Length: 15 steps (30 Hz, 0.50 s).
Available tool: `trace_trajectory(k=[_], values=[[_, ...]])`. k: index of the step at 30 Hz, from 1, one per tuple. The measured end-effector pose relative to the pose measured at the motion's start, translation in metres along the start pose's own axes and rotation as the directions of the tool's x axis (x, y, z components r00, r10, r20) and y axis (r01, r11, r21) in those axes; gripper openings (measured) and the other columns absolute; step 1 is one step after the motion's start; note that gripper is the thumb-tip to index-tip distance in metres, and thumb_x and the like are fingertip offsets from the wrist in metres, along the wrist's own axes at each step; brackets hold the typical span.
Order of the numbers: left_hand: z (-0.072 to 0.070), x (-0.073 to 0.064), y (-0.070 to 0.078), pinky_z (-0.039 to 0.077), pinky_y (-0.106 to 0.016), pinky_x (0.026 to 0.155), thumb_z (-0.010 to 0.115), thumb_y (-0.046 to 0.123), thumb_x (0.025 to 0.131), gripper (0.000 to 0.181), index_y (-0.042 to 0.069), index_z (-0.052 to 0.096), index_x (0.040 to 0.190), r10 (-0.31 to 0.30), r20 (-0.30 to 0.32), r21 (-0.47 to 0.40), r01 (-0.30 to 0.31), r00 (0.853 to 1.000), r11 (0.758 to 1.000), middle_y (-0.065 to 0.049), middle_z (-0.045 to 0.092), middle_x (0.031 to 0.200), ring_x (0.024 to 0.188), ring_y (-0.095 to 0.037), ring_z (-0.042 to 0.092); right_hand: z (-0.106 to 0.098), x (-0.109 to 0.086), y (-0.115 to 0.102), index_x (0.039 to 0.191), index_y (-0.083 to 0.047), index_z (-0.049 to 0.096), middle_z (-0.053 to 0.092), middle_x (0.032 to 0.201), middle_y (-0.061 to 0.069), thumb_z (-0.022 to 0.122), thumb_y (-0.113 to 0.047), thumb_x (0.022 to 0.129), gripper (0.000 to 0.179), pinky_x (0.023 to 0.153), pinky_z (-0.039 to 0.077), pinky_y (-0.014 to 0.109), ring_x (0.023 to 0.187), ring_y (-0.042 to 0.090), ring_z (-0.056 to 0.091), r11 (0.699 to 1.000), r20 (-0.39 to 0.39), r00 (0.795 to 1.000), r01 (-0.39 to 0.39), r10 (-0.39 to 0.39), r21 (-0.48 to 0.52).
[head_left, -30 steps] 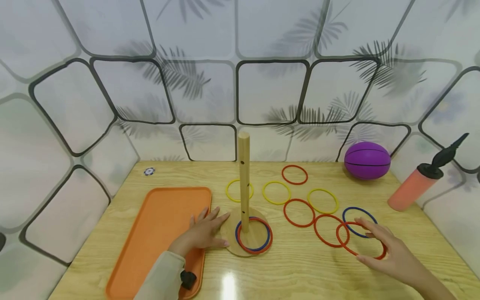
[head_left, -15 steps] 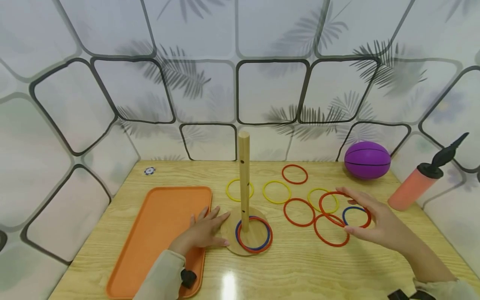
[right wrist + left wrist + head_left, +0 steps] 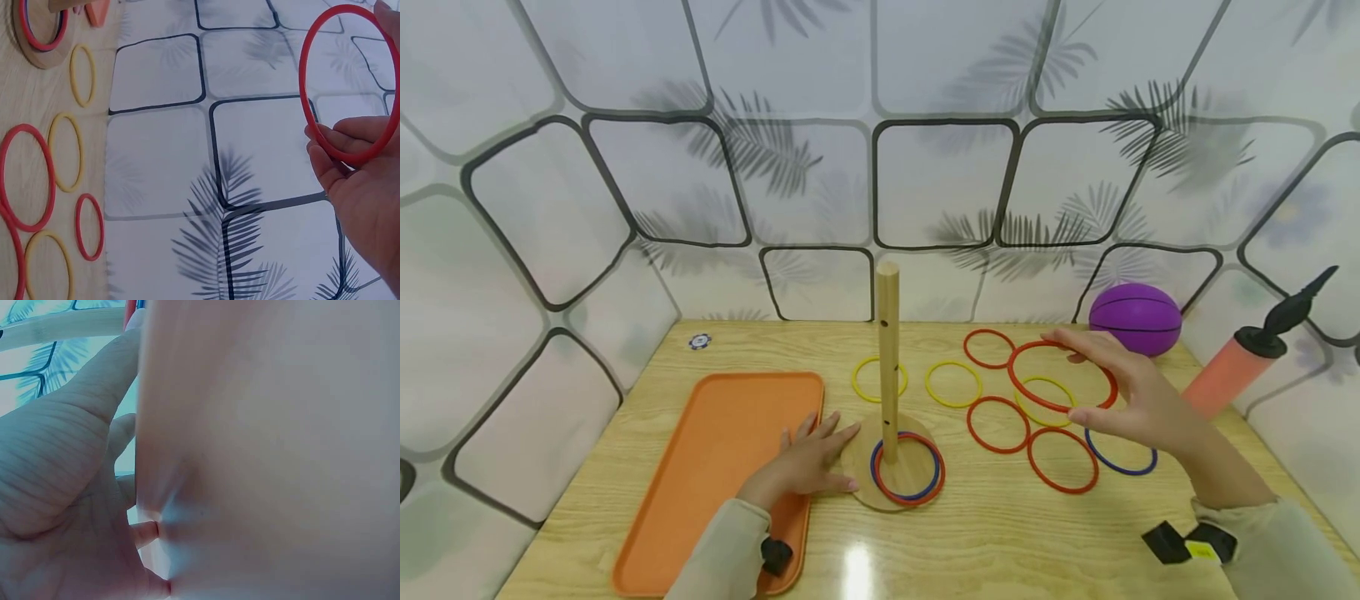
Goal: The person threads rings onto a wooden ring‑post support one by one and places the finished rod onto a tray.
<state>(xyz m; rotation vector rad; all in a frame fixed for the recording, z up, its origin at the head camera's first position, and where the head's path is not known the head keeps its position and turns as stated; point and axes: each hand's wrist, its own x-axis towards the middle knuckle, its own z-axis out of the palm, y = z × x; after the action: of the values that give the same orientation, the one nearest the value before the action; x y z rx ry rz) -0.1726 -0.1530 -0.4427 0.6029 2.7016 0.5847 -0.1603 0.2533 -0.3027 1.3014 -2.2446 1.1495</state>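
Observation:
My right hand [image 3: 1138, 400] holds a red ring [image 3: 1010, 373] by its right side, raised over the table's right half. In the right wrist view the fingers curl under the rim of this red ring [image 3: 302, 81]. My left hand [image 3: 805, 462] lies with spread fingers at the left edge of the round wooden base [image 3: 863, 483], beside the upright wooden post [image 3: 889, 358]. A blue ring [image 3: 873, 468] and a red ring [image 3: 944, 475] lie together around the post on that base. The left wrist view shows the palm [image 3: 56, 462] close up, against a blurred surface.
An orange tray [image 3: 722, 483] lies under the left forearm. Yellow rings [image 3: 927, 389], red rings [image 3: 970, 433] and a blue ring [image 3: 1123, 473] lie right of and behind the post. A purple ball [image 3: 1135, 312], pink hand pump [image 3: 1236, 375] and chip [image 3: 700, 342] stand farther back.
The right hand has lifted the red ring off the table and carried it up, back and leftward. The blue ring beneath is uncovered. The left hand has stayed in place.

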Motion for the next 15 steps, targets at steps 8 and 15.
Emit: trace_trajectory(k=[8,15], values=[[0.000,0.000,-0.001,0.000,-0.075,0.098,0.069,0.054,0.079,0.083,0.026,0.033,0.149,-0.001,-0.002,0.013,0.001,1.000,1.000,-0.015,0.019,0.156,0.139,-0.049,0.004,-0.003,0.034,-0.004,0.137,0.015,0.037,0.047,0.140,0.015,0.077,-0.016,0.079,0.077,0.097,0.037,0.023,0.123,0.017,0.045,0.996,0.008,0.996,0.094,-0.094,0.001],[0.000,0.000,-0.001,0.000,-0.075,0.098,0.069,0.053,0.079,0.083,0.026,0.034,0.149,0.001,0.000,0.011,-0.001,1.000,1.000,-0.016,0.019,0.155,0.139,-0.049,0.004,-0.005,0.062,-0.016,0.136,0.017,0.036,0.046,0.140,0.017,0.074,-0.030,0.083,0.081,0.097,0.037,0.026,0.122,0.023,0.044,0.982,-0.009,0.986,0.167,-0.167,0.084]])
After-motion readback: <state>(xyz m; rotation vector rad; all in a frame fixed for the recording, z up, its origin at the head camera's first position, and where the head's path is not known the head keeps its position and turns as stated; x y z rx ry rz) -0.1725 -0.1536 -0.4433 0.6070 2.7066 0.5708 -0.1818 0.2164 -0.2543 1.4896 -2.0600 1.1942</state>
